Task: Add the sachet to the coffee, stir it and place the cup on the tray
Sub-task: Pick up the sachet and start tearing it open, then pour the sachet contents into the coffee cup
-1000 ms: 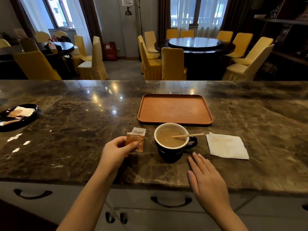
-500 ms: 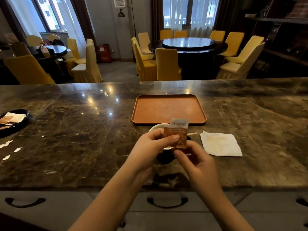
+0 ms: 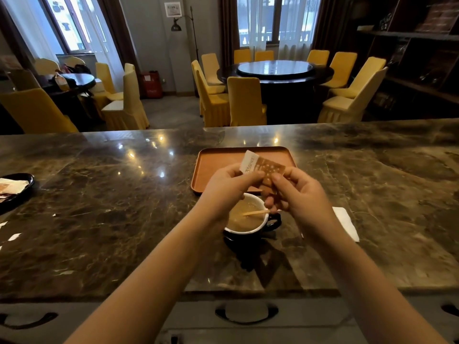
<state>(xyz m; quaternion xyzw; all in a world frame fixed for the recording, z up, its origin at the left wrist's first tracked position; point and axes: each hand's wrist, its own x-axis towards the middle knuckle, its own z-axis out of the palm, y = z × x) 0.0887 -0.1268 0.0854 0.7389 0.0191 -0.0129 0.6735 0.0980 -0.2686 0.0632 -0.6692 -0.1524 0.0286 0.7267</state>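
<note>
Pinching the sachet (image 3: 263,167) between left hand (image 3: 227,184) and right hand (image 3: 301,192) above the cup (image 3: 248,219) near the table's front edge, likely so the contents drop in.

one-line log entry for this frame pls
phase: opening sachet | hands: left hand and right hand both pinch sachet above cup | stirrer: in cup | tray: no cup yet

a restaurant dining room: round tables (image 3: 274,70) ringed by yellow-covered chairs (image 3: 246,101), marble counter (image 3: 99,207).
</note>
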